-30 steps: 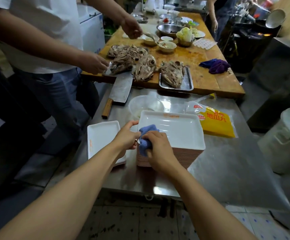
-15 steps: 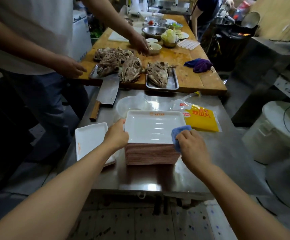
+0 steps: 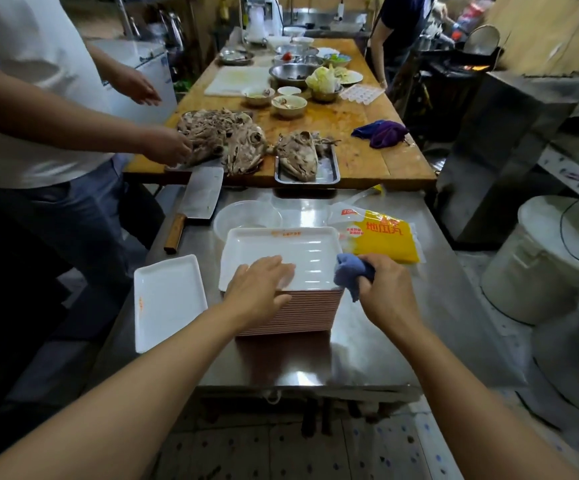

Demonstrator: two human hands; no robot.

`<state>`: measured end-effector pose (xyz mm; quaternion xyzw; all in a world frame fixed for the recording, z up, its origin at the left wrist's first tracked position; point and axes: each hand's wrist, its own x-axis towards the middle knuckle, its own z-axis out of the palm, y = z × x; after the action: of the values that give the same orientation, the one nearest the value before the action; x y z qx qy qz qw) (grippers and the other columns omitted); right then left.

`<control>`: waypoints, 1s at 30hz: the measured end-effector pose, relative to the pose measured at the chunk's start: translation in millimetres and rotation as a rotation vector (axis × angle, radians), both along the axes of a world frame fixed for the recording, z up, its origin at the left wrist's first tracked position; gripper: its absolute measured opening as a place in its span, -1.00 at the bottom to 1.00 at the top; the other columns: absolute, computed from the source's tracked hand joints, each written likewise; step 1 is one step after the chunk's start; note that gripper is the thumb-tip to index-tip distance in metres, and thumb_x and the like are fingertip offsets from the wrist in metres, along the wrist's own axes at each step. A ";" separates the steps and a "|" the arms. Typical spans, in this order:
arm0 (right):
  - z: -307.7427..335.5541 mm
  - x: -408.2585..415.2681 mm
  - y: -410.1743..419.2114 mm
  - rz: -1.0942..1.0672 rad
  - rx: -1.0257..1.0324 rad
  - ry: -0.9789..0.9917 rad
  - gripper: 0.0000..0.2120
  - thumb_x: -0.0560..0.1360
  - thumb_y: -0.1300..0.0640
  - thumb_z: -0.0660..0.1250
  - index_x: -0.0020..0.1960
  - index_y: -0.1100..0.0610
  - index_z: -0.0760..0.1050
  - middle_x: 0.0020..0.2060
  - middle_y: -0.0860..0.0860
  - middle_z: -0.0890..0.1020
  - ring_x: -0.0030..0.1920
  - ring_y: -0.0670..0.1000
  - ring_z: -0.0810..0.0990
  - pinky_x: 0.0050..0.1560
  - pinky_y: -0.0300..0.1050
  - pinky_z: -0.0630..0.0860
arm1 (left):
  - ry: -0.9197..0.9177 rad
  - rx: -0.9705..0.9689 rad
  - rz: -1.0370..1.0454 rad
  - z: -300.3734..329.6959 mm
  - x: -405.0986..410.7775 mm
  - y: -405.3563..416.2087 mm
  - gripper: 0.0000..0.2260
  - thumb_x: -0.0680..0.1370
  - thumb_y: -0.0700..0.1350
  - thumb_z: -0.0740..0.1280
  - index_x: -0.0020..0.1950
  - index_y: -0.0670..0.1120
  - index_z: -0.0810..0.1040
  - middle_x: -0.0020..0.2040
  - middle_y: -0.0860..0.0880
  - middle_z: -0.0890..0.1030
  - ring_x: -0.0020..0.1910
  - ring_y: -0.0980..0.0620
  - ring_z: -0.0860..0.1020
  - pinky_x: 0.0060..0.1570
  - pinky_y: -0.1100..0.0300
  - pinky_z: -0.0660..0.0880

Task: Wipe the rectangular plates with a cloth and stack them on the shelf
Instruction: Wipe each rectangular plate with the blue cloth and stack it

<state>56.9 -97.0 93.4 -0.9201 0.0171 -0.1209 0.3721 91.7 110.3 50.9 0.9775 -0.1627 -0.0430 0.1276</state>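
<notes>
A tall stack of rectangular plates [image 3: 291, 311], white on top with pinkish sides, stands on the steel table [image 3: 402, 323]. My left hand [image 3: 258, 292] lies flat on the near left part of the top plate [image 3: 281, 247], fingers spread. My right hand [image 3: 385, 292] is shut on a bunched blue cloth [image 3: 348, 275] pressed at the stack's near right corner. One white rectangular plate [image 3: 168, 299] lies by itself on the table, left of the stack.
A cleaver [image 3: 196, 206], a clear plastic bowl [image 3: 246, 216] and a yellow packet [image 3: 378, 237] lie behind the stack. Beyond is a wooden table [image 3: 357, 133] with cooked heads, bowls and a purple rag. A person in a white shirt [image 3: 38, 98] stands left. A white bucket [image 3: 551, 258] stands right.
My left hand moved from the stack's left edge onto the top plate. My right hand with the cloth stays at the right corner. The person's hands shifted over the wooden table.
</notes>
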 end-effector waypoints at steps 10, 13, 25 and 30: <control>-8.1 4.7 -10.1 -0.185 0.341 0.147 -0.91 0.51 0.26 0.23 0.00 0.15 0.44 -0.13 0.08 0.56 -0.14 0.07 0.55 -0.16 -0.03 0.51 | -0.327 -0.015 -0.046 11.5 -19.7 -5.2 -0.85 0.54 -0.11 0.28 0.08 0.04 0.55 0.02 -0.01 0.62 0.02 -0.09 0.59 -0.15 0.05 0.49; -2.6 3.6 -12.0 -0.246 0.382 0.092 -0.92 0.51 0.28 0.21 -0.01 0.15 0.39 -0.15 0.06 0.53 -0.19 0.02 0.50 -0.27 -0.13 0.41 | -0.419 -0.036 -0.039 30.9 -15.5 -4.5 -0.81 0.55 -0.13 0.25 0.12 0.06 0.54 -0.04 0.01 0.65 -0.06 -0.11 0.60 -0.28 0.10 0.37; 58.5 2.7 45.8 -0.017 0.472 -0.239 -0.84 0.55 0.30 0.19 0.08 0.10 0.40 -0.16 -0.03 0.54 -0.12 0.00 0.54 -0.12 -0.10 0.51 | -0.104 -0.970 0.228 118.3 -26.9 39.5 -0.91 0.57 -0.21 0.28 -0.01 -0.02 0.48 -0.12 -0.04 0.61 -0.16 0.03 0.60 -0.12 0.11 0.53; 87.1 6.6 89.5 0.107 0.299 -0.437 -0.78 0.52 0.35 0.19 0.14 0.17 0.41 -0.13 0.09 0.56 -0.17 0.03 0.51 -0.23 -0.18 0.39 | 0.081 -1.278 0.352 111.3 -50.4 75.1 -0.89 0.59 -0.23 0.25 0.11 -0.17 0.47 -0.02 -0.19 0.62 -0.08 -0.13 0.61 -0.02 -0.06 0.58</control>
<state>63.4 -7.4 180.5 -0.8065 -0.0946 -0.2932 0.5046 41.3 185.4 162.2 0.7191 0.0106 0.0465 0.6933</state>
